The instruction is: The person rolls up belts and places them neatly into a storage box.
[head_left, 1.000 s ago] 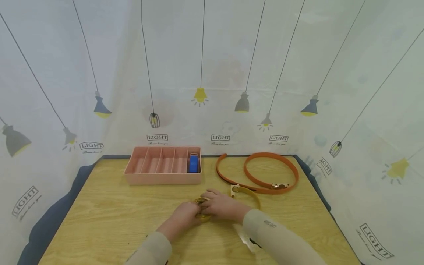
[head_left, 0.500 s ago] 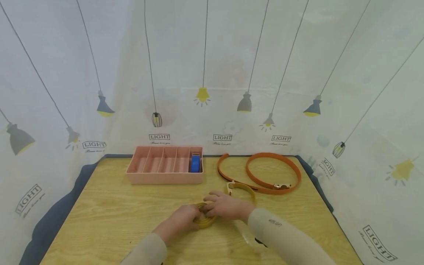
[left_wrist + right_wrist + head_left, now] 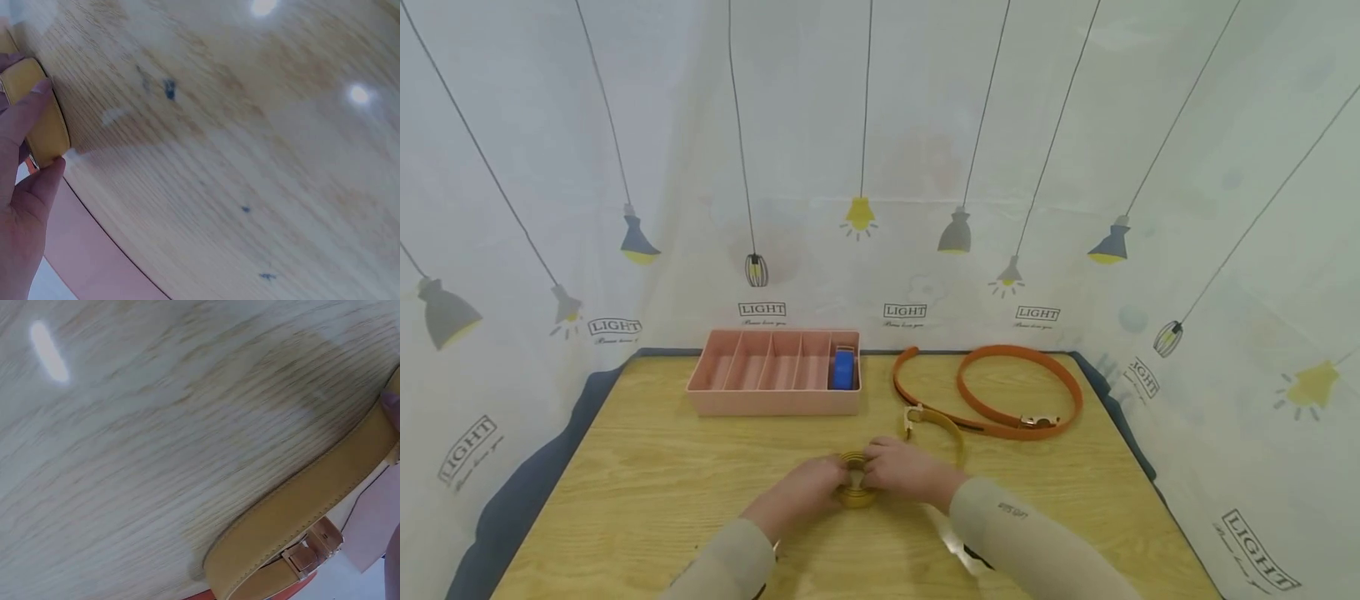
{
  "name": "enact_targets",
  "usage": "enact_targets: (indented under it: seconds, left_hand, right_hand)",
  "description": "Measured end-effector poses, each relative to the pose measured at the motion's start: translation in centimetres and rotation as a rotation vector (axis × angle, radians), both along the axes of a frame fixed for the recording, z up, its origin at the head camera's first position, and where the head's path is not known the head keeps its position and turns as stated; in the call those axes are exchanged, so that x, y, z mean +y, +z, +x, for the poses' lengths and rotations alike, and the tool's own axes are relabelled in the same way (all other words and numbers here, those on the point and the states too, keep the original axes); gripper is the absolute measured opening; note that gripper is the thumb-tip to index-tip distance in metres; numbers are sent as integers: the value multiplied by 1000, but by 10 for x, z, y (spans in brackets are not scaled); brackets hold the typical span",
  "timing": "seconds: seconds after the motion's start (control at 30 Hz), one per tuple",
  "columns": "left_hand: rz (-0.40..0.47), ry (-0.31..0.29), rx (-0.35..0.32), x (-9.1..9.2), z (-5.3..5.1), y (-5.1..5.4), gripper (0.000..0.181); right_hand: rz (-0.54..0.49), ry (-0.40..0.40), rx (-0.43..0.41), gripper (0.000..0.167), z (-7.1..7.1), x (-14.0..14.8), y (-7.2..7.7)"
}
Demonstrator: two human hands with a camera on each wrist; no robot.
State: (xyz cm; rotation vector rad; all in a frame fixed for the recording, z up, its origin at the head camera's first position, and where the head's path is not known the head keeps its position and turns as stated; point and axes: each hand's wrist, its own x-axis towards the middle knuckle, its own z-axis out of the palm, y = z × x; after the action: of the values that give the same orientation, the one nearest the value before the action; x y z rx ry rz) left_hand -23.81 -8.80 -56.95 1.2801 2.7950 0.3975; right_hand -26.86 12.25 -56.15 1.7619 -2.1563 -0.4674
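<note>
A yellow belt (image 3: 856, 498) stands on its edge, mostly wound into a coil, between the two hands. My left hand (image 3: 808, 490) grips the coil's left side; in the left wrist view its fingers and thumb pinch the rolled strap (image 3: 45, 125). On the coil's right side my right hand (image 3: 906, 469) holds the strap with bent fingers. Past that hand the loose end of the belt curves back to its gold buckle (image 3: 912, 414). The right wrist view shows the buckle (image 3: 312, 547) beside the strap, with only a fingertip (image 3: 391, 406) and a hand's edge visible.
A pink divided box (image 3: 775, 403) stands at the back left, a rolled blue belt (image 3: 844, 369) in its rightmost compartment. An orange belt (image 3: 1022, 353) lies loosely looped at the back right. Something clear and shiny (image 3: 957, 542) lies partly under the right forearm.
The buckle end has drawn leftward toward the coil, and the loose length is shorter. Both hands stay at the coil. The view has shifted slightly.
</note>
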Motion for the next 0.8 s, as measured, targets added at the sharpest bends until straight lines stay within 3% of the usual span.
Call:
enact_targets:
  seconds: [0.13,0.33,0.5,0.6,0.7,0.8]
  left_hand:
    - [30,61,16,4,-1,-6,19]
    - [67,121,122,15,-1,-14,28]
    - [21,154,203,19,0,-17,25]
    - [11,154,196,18,1,-18,25]
    - [18,153,147,16,3,-19,27]
    - [27,147,102,14,5,-19,29]
  right_hand:
    - [-52,-73,-67,3,5,-8,1]
    - [-97,-131,-138,17,7,-13,0]
    - [-102,-134,-156,17,7,-12,-1]
    - [-99,-133,-189,18,8,-10,1]
    - [-56,-134,-208,25,9,-6,3]
    - [8,-115,-174,33,6,-3,4]
